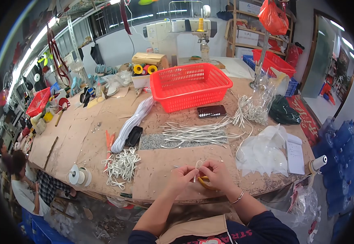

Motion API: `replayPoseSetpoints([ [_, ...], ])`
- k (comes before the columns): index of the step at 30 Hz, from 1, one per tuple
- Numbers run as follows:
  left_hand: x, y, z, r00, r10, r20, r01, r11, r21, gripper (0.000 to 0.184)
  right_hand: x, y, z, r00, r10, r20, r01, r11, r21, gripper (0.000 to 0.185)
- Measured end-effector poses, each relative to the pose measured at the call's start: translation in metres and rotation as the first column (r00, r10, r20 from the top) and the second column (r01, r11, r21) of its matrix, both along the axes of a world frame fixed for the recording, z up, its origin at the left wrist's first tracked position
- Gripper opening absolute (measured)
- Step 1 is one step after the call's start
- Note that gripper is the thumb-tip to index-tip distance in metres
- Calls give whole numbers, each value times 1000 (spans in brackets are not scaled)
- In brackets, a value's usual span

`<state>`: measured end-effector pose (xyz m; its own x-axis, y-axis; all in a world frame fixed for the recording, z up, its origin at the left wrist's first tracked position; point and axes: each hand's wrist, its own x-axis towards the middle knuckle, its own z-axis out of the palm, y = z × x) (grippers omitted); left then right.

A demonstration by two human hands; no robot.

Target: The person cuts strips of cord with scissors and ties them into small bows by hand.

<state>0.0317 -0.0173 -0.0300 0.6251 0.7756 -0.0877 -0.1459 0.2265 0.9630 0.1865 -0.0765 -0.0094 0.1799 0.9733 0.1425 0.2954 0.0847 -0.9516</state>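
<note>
Near the front edge of the table, my left hand (pixel 182 178) pinches one side of a small loop of white cord (pixel 198 164). My right hand (pixel 217 175) is closed on the other side, with its fingertips nearly touching those of the left. Below the right hand show the yellow handles of scissors (pixel 208 185); whether they lie on the table or hang from that hand I cannot tell. Straight white cord lengths (pixel 197 133) lie on a grey speckled strip (pixel 150 142) beyond my hands. A pile of looped cords (pixel 122 164) is to the left.
A red plastic basket (pixel 191 97) stands behind a dark phone-like object (pixel 211 111). A white cord bundle (pixel 134 122) and a spool (pixel 79 176) are left; clear plastic sheets (pixel 262 150) and a notepad (pixel 294 156) right. A sewing machine (pixel 177 34) stands behind. Another person (pixel 26 187) sits far left.
</note>
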Motion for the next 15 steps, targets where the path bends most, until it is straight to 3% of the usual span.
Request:
replayPoseSetpoints([
  [2,1,-1,2,1000,1,-26,0,999,52,16,-1,1,-12,992,-29,-121,33,999,33,11],
  [6,-3,-1,5,998,-6,-66,11,996,83,15,1,-1,-4,996,3,-87,-1,1000,19,11],
  [8,-4,-1,11,993,-23,-112,36,993,109,15,3,3,-6,904,121,-411,-161,985,-64,11],
  [11,-2,-1,15,977,-81,-197,100,991,85,17,8,7,-9,932,73,-355,-113,989,-93,12],
  [13,-1,1,14,999,-40,-34,37,996,-82,20,8,8,-10,913,19,-407,-65,993,-100,12],
  [15,-1,-1,4,999,-28,19,31,988,-148,20,6,8,-7,889,-32,-458,-22,994,-111,13],
])
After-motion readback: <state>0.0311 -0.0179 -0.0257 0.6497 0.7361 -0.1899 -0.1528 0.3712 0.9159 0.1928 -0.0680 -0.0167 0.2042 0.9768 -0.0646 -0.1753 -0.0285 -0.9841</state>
